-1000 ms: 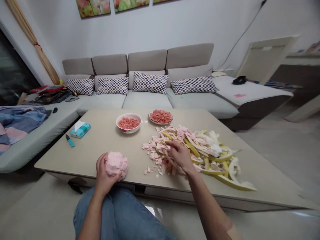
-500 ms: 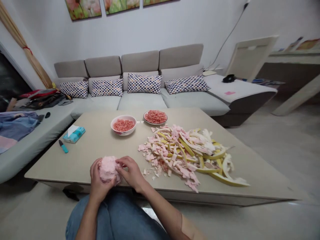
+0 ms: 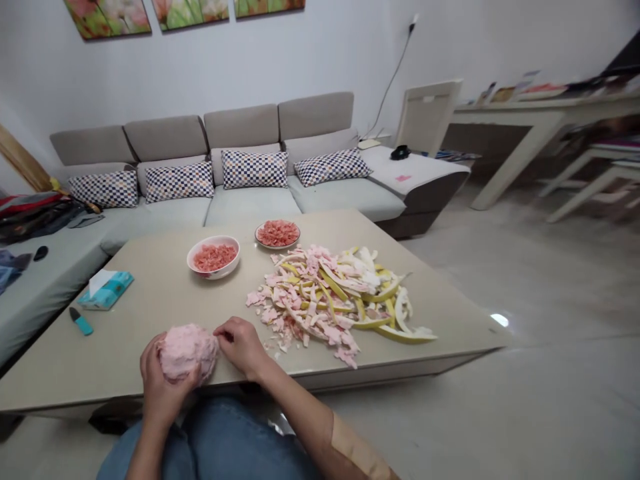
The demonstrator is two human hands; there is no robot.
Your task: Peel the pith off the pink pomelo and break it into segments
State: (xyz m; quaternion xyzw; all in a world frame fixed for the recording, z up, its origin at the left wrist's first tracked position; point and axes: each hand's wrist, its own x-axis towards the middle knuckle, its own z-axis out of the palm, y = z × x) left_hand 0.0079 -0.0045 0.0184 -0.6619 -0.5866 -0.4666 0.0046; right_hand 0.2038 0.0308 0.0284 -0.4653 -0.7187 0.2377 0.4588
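A peeled pomelo (image 3: 187,353), covered in ragged pale-pink pith, sits above the near edge of the table. My left hand (image 3: 163,383) cups it from the left and below, fingers wrapped round it. At the fruit's right side my right hand (image 3: 241,345) is pinched, thumb against fingertips. Whether a scrap of pith is between those fingertips is too small to tell. Right of my hands lies a heap of pomelo peel (image 3: 330,287), yellow-green strips mixed with white and pink pith.
A white bowl (image 3: 214,272) and a dark-rimmed plate (image 3: 278,247) hold pink pomelo flesh. To the left lie a blue tissue pack (image 3: 111,292) and a small teal-handled knife (image 3: 83,325). The table (image 3: 400,373) ends just before my knees; a sofa (image 3: 250,203) stands behind it.
My view has swung to the right. The pomelo has turned or tilted in my left hand, and my right fingers have drawn from its top to its right edge.
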